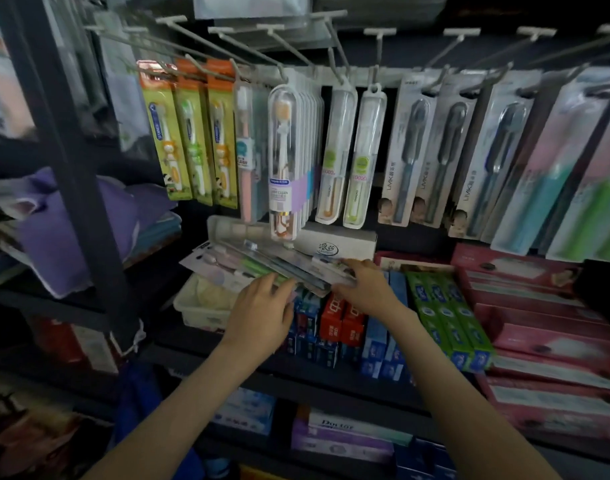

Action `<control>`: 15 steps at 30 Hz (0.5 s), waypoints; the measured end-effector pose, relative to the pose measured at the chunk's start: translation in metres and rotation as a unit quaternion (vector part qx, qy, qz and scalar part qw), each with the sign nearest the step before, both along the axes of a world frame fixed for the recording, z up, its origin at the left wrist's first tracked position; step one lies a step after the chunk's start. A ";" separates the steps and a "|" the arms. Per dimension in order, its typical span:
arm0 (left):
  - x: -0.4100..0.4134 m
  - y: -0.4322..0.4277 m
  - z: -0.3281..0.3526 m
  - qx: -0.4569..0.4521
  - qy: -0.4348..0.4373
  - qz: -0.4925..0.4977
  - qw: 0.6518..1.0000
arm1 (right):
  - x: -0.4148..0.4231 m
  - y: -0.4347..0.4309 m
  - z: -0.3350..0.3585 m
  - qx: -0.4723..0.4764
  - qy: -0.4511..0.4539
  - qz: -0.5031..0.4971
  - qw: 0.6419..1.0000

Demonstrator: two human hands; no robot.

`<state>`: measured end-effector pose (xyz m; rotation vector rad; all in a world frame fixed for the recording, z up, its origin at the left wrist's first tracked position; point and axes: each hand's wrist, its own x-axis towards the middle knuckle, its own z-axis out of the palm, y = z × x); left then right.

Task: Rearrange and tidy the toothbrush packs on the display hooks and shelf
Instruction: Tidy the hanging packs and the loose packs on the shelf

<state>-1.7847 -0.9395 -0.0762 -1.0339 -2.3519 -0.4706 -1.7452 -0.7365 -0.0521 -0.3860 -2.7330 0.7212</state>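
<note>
Plainly, a fanned stack of flat, glossy plastic toothbrush packs sat at the frame's centre, below the thin wire hooks at 12 o'clock. The left hand curled close-set fingers over its near edge. The right hand pinched its 3 o'clock end, fingers above, thumb below. At 8 o'clock a white rectangular tub held pale rounded things.

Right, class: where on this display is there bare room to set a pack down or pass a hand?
Dark gap between the green capsule packs and grey LMK packs; bare shelf strip before the toothpaste boxes. Crowded: those boxes, and the clear-case packs stacked deep on one hook.
</note>
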 end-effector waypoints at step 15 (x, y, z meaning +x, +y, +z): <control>0.060 0.095 0.039 0.434 -0.653 -0.157 0.600 | 0.127 0.036 0.003 -0.033 0.138 -0.002 0.990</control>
